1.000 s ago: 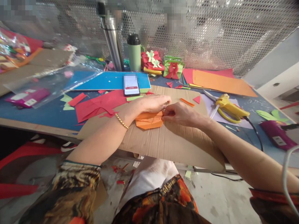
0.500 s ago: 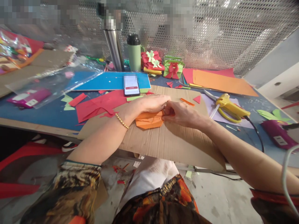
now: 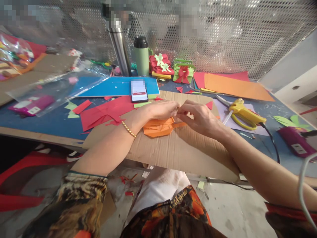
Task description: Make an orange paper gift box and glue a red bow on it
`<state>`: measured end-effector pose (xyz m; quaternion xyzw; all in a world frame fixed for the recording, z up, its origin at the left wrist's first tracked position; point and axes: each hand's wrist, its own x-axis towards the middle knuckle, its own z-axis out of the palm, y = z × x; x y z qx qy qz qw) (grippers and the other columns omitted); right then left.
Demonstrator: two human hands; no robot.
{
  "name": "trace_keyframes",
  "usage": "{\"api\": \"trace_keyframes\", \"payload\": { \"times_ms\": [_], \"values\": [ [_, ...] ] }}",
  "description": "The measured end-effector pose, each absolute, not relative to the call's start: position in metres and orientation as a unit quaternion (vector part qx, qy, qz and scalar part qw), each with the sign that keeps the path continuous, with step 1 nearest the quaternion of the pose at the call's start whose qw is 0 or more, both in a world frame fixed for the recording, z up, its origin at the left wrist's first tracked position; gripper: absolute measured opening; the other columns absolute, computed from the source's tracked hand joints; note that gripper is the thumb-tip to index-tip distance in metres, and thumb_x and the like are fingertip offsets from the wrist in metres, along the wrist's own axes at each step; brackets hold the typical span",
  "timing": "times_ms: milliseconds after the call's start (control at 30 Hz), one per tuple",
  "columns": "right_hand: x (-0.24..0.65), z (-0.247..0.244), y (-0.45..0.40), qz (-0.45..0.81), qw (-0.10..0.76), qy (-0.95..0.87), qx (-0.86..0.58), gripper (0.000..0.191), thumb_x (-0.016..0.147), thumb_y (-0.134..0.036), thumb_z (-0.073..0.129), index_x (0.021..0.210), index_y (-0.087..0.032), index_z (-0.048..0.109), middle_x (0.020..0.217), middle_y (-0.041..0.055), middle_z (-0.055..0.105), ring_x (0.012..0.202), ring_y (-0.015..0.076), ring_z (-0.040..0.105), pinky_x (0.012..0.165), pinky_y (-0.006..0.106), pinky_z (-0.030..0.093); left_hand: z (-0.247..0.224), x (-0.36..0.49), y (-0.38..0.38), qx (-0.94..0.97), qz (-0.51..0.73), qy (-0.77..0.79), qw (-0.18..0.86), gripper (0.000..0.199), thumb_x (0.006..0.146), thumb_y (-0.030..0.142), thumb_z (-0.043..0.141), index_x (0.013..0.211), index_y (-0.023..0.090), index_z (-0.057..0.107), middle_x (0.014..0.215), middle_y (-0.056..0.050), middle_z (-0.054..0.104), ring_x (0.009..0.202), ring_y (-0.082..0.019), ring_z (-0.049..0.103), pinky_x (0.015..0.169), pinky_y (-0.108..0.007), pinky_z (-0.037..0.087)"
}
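A folded orange paper piece lies on the brown cardboard sheet, with creases and a narrow strip sticking out on its right side. My left hand bends over the paper's far edge and holds it, its fingertips partly hidden. Close to those fingertips, my right hand is pinched, thumb against forefinger, above the orange strip. Whatever sits in that pinch is too small to make out.
Right of the cardboard lie scissors and a yellow hot glue gun. A phone rests on a blue board. Behind stand a green tumbler, a steel flask and folded paper bags. Red paper scraps spread leftward.
My right hand has lifted off the orange paper's right edge and shifted slightly right and up, exposing the orange strip. My left hand has stayed almost in place.
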<state>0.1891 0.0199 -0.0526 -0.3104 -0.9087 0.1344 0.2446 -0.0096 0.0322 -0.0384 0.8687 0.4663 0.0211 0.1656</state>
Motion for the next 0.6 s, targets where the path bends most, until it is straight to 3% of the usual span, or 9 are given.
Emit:
{"api": "trace_keyframes", "payload": {
  "times_ms": [100, 267, 467, 600],
  "values": [
    [0.195, -0.049, 0.006, 0.124, 0.231, -0.928, -0.263, 0.028, 0.100, -0.022, 0.052, 0.087, -0.020, 0.076, 0.092, 0.0090, 0.067, 0.082, 0.0190, 0.062, 0.073, 0.032, 0.046, -0.039, -0.009, 0.033, 0.859, 0.006, 0.483, 0.169, 0.028, 0.091, 0.019, 0.048, 0.114, 0.020, 0.064, 0.107, -0.007, 0.073, 0.090, -0.021, 0.064, 0.074, -0.031, 0.042],
    [0.195, -0.053, -0.016, 0.115, 0.191, -0.950, -0.220, 0.033, 0.097, -0.013, 0.048, 0.087, -0.018, 0.079, 0.088, 0.0090, 0.064, 0.075, 0.0175, 0.058, 0.068, 0.033, 0.045, -0.038, -0.009, 0.036, 0.862, 0.013, 0.472, 0.185, 0.035, 0.090, 0.020, 0.051, 0.124, 0.021, 0.062, 0.125, -0.010, 0.072, 0.105, -0.024, 0.064, 0.087, -0.033, 0.045],
    [0.195, -0.059, -0.021, 0.083, 0.198, -0.951, -0.223, 0.036, 0.100, -0.013, 0.045, 0.103, -0.016, 0.081, 0.094, 0.0109, 0.067, 0.076, 0.0172, 0.058, 0.070, 0.033, 0.046, -0.041, -0.012, 0.037, 0.868, 0.018, 0.463, 0.178, 0.036, 0.091, 0.023, 0.052, 0.126, 0.022, 0.061, 0.126, -0.009, 0.071, 0.104, -0.023, 0.063, 0.089, -0.033, 0.045],
    [0.196, -0.062, -0.018, 0.063, 0.194, -0.956, -0.213, 0.035, 0.102, -0.014, 0.046, 0.102, -0.014, 0.081, 0.094, 0.0115, 0.067, 0.077, 0.0172, 0.058, 0.069, 0.032, 0.046, -0.040, -0.011, 0.036, 0.866, 0.013, 0.468, 0.174, 0.036, 0.091, 0.022, 0.052, 0.126, 0.022, 0.061, 0.122, -0.009, 0.072, 0.102, -0.024, 0.064, 0.087, -0.034, 0.045]
  ]
}}
